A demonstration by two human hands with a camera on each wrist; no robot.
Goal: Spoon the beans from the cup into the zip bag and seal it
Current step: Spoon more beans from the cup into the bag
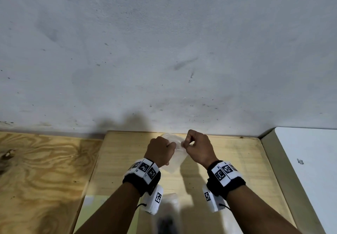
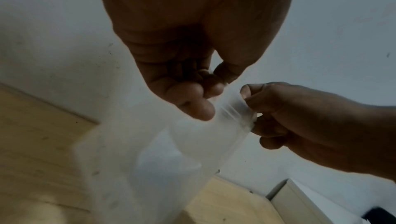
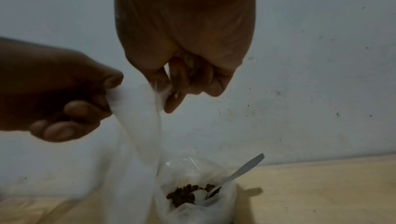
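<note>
While both fists curl tight at the lower centre of the head view, the left hand (image 1: 160, 151) and right hand (image 1: 197, 147) each pinch the top edge of the clear zip bag (image 2: 214, 136), which hangs above the wooden table (image 1: 228, 161); low in the right wrist view, a cup (image 3: 199, 199) holds beans (image 3: 184, 193) and a spoon (image 3: 242, 170)

1. There were two hands: a left hand (image 1: 160, 151) and a right hand (image 1: 197, 147).
2. One clear zip bag (image 2: 214, 136) hung between them.
3. One cup (image 3: 199, 204) held beans (image 3: 184, 193), too many to count.
4. One spoon (image 3: 244, 170) stood in it.
5. Two wristbands: a left wristband (image 1: 144, 173) and a right wristband (image 1: 225, 174).
</note>
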